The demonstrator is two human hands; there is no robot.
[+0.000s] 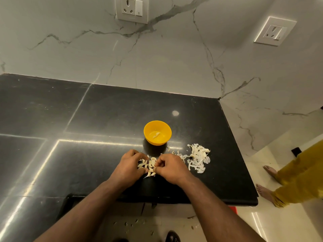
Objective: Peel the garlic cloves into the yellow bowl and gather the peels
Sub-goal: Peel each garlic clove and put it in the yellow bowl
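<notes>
A yellow bowl [157,132] stands on the black counter [87,119] with a couple of peeled cloves [156,135] inside. Just in front of it lies a small heap of unpeeled garlic cloves [150,165]. My left hand [129,167] and my right hand [172,167] flank the heap with curled fingers. The right hand's fingertips pinch a clove at the heap's right side. The left hand's fingers curl onto cloves at the heap's left side. A pile of white peels [199,158] lies right of my right hand.
The counter's right edge [244,163] drops to a pale floor where another person's bare feet [267,180] and yellow trousers stand. Peel scraps [139,224] litter the floor below the front edge. Marble walls with two sockets rise behind.
</notes>
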